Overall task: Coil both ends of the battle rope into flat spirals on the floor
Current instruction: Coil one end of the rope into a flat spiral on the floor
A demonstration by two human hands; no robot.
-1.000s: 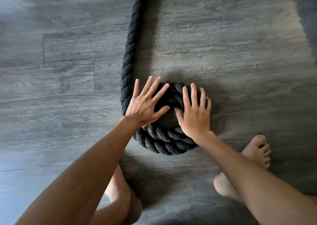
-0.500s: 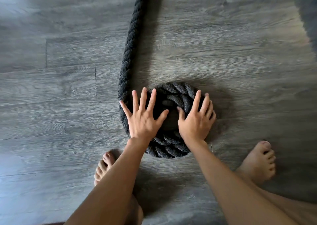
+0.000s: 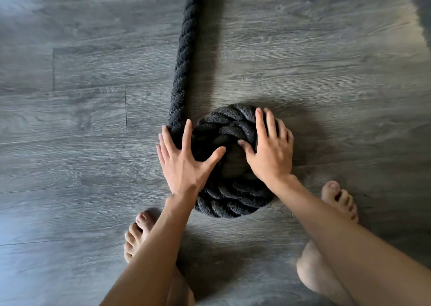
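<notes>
Left hand (image 3: 184, 163) (fingers spread) has slid outward onto the rope (image 3: 184, 56); right hand (image 3: 270, 152) stays flat.

One battle rope (image 3: 186, 56) is in view, with one flat spiral (image 3: 231, 165) wound at its end and one straight length running away to the top edge. Two hands rest on that spiral: one left hand (image 3: 184, 163) and one right hand (image 3: 270, 152). Two bare feet stand on the floor (image 3: 81, 119): one left foot (image 3: 137, 233), one right foot (image 3: 338, 200).
</notes>
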